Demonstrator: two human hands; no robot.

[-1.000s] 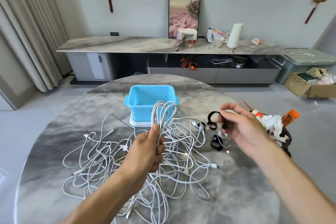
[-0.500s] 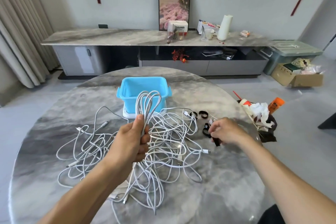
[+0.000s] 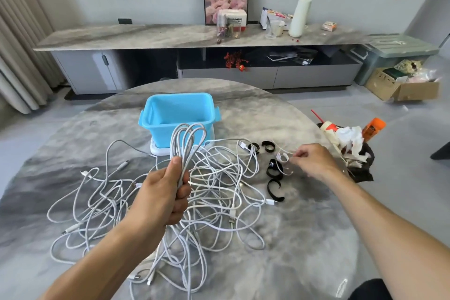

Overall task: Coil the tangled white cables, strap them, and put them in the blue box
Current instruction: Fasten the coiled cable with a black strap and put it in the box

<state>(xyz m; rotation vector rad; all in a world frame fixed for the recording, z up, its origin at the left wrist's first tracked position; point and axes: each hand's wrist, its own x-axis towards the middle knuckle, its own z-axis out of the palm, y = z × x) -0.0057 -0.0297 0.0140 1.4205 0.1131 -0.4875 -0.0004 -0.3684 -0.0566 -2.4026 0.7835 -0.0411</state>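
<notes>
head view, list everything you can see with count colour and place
coiled cable: one, white, held up in front of the box
tangled cables: several, white, table centre
blue box: one, far side of table, looks empty
black straps: about five, right of the tangle
white strap: one, at the right fingertips
round table: one, grey marble
rubbish pile: one, mixed, table's right edge
sideboard: one, grey, back wall
left hand: grips the coil
right hand: pinches the white strap

Bare forearms, no sleeves, left hand (image 3: 162, 196), right hand (image 3: 316, 162)
</notes>
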